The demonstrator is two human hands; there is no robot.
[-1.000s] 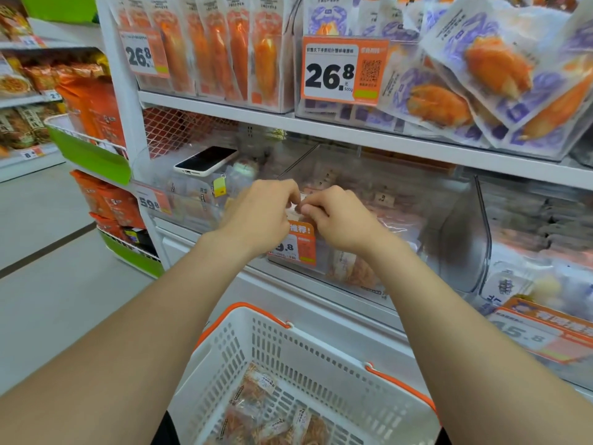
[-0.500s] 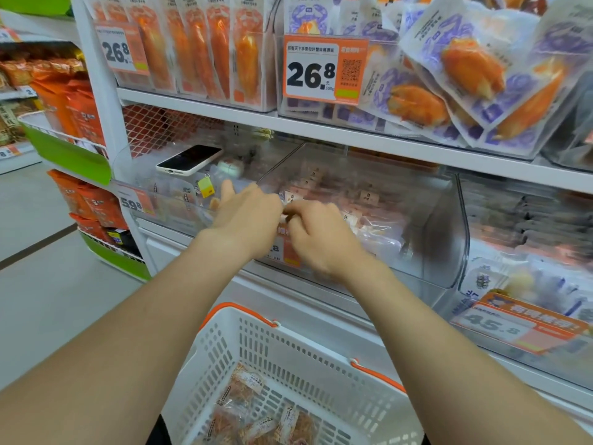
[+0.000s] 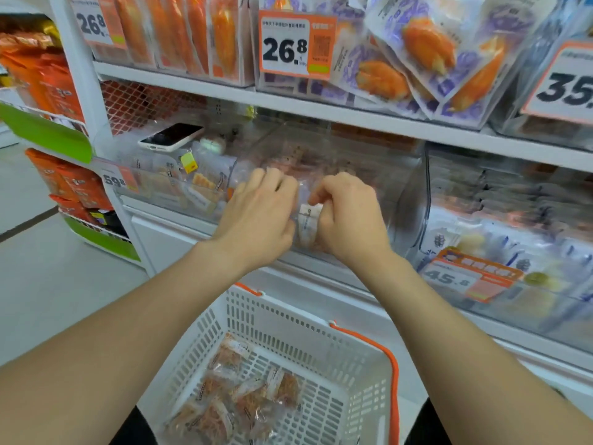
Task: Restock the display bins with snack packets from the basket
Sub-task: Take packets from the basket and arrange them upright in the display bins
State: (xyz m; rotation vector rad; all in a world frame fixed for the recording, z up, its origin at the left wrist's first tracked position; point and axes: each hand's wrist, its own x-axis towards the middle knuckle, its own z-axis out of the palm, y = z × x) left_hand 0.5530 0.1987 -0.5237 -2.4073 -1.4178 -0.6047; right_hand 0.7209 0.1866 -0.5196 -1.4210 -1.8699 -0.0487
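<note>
Both my hands reach over the front edge of a clear display bin [image 3: 407, 200] on the middle shelf. My right hand [image 3: 348, 216] pinches a small clear snack packet [image 3: 306, 221] with a white label. Just left of it, touching the packet's side, is my left hand [image 3: 260, 220], its fingers loosely bent and spread. Below my arms stands a white plastic basket [image 3: 288, 319] with orange handles. Several clear packets of orange-brown snacks [image 3: 237, 399] lie on its floor.
A phone [image 3: 171, 136] lies on top of the bin to the left, beside a small yellow tag [image 3: 188, 162]. Price cards reading 26.8 [image 3: 296, 46] and 45.8 [image 3: 465, 279] hang on the shelves. Orange and purple packets fill the upper shelf. Grey floor lies to the left.
Both hands have dropped from the bin's top edge toward its front. The left hand's fingers have loosened. The white-labelled packet now shows between the hands.
</note>
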